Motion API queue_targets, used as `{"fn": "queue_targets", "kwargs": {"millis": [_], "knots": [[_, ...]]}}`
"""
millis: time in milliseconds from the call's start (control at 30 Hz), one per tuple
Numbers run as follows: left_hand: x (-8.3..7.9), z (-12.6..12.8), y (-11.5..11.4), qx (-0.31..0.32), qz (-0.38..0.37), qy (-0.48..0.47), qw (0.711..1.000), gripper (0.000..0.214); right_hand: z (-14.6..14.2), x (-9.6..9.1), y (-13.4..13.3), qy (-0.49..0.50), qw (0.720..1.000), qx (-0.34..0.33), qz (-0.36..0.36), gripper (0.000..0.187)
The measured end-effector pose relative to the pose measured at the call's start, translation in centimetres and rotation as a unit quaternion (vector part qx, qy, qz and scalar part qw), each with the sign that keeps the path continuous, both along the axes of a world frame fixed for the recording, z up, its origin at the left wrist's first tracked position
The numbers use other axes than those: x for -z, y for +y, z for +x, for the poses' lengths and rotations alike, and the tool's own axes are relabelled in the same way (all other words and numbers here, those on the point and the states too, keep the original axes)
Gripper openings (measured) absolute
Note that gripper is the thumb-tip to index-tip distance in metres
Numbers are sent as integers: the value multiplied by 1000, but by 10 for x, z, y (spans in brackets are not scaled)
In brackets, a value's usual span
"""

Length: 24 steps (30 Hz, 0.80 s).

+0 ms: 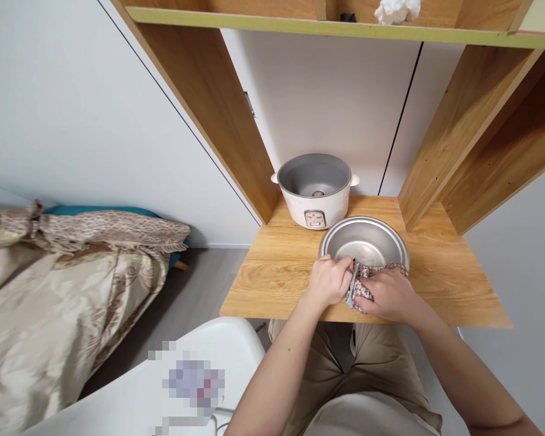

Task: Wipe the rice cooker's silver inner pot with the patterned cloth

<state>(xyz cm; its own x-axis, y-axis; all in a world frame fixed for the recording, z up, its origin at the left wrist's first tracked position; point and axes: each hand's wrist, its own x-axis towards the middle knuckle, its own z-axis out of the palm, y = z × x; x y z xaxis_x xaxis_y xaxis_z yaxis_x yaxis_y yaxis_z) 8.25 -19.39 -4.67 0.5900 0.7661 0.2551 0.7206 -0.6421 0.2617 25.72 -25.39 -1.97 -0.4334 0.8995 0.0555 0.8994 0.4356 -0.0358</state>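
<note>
A silver metal inner pot (pixel 360 245) sits at the front of the wooden desk, its open top facing up. My left hand (pixel 330 280) is closed on the pot's near left rim. In my right hand (pixel 388 293) is a bunched brown-and-white patterned cloth (pixel 362 295), pressed over the near right rim. Part of the cloth reaches toward my left fingers, and the pot's near wall is hidden behind both hands. Just behind the pot stands a white rice cooker body (pixel 317 203), lidless, with its grey inside showing.
Upright wooden panels flank the desk (pixel 272 275), and a shelf edge (pixel 263 23) crosses above. White crumpled paper (pixel 397 11) lies on that shelf. At lower left are a white chair (pixel 227 339) and a bed with a patterned cover (pixel 40 309).
</note>
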Motion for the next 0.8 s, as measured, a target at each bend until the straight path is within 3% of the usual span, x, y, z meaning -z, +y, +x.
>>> {"fn": "queue_targets", "kwargs": {"millis": [300,600,800], "knots": [[1,1,0,-6,8,10,1000,24,-17,7,-3,19,998,58,4,32],[0,-3,3,12,17,13,1000,21,2,-1,2,4,1000,-18,-15,34],[-1,-2,1,13,10,0,1000,20,8,-3,2,-1,999,-30,-22,34]]}}
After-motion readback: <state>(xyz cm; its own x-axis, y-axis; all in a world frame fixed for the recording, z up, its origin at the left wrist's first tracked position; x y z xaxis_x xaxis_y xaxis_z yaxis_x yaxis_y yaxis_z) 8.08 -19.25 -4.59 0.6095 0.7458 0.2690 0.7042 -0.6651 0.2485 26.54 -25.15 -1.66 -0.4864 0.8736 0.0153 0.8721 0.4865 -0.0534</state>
